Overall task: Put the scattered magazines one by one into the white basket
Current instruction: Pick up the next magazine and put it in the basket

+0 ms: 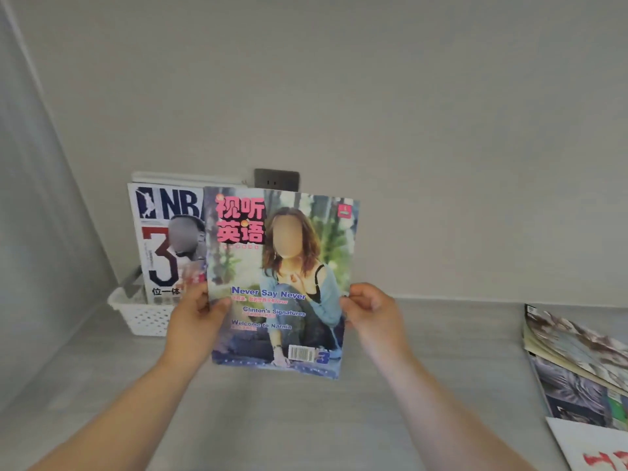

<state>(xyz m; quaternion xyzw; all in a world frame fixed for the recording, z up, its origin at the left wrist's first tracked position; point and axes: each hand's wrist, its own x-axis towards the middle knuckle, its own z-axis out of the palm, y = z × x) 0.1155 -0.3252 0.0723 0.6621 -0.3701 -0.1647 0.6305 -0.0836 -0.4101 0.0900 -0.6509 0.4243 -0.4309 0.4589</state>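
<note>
Soft, even daylight fills the scene, bright but flat, with no hard shadows. The wall beyond the hands reads a muted grey-beige, slightly darker toward the far left edge, where a pale vertical surface looks hazy. Under the forearms the worktop shows only faint, diffuse shading. The whole picture is soft, as if compressed: small print on the magazine held between the left hand and the right hand smears. The magazine pile well to the right of the right hand is stretched and blurred by wide-angle distortion, and lines bow near the left edge. No glare shows on the cover.
</note>
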